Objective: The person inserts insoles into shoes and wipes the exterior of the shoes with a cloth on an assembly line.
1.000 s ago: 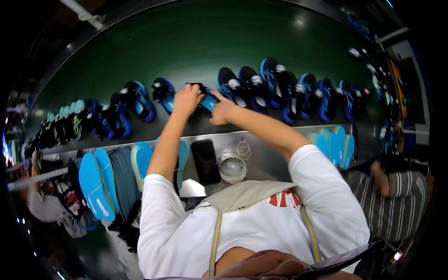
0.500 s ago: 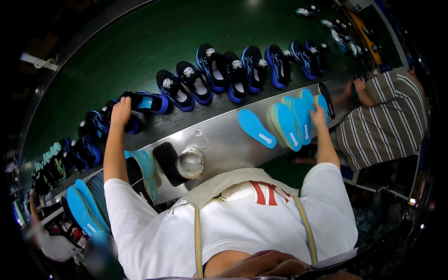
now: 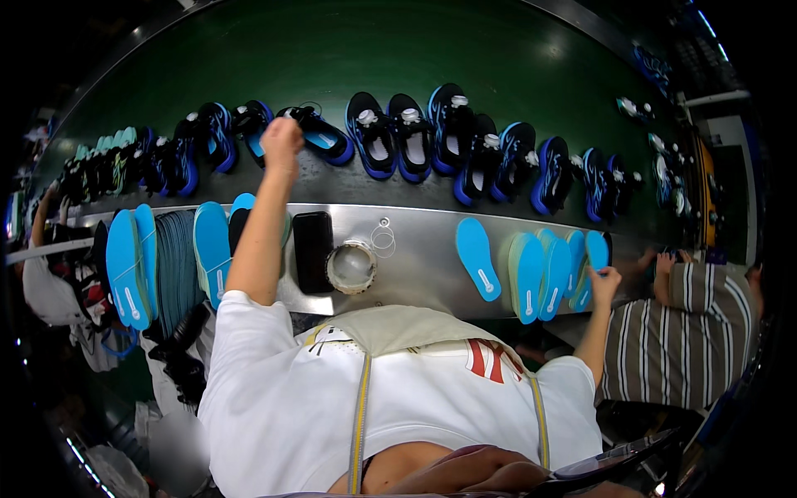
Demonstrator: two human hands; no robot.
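Observation:
My left hand (image 3: 284, 143) is raised over the shoe row, its fingers curled and slightly blurred; what they hold, if anything, is hidden. Just beside it lies a black and blue sports shoe (image 3: 334, 143) with a blue insole inside, tilted on its side. Another such shoe (image 3: 251, 123) is partly behind the hand. At the right end of the metal ledge my right hand (image 3: 604, 282) pinches the edge of a blue insole (image 3: 596, 247). Several more insoles (image 3: 525, 274) stand overlapped to its left, and a single insole (image 3: 478, 259) lies apart.
Black and blue shoes (image 3: 452, 133) line the green belt (image 3: 390, 50). The metal ledge (image 3: 415, 249) carries a black phone (image 3: 313, 249), a round container (image 3: 351, 267), a thin loop (image 3: 383, 239) and stacked insoles (image 3: 126, 270). A person in a striped shirt (image 3: 681, 332) sits at right.
My left hand has lifted off a shoe and sits further right in the view. My right hand has moved to the rightmost insoles. The whole view has turned and shifted.

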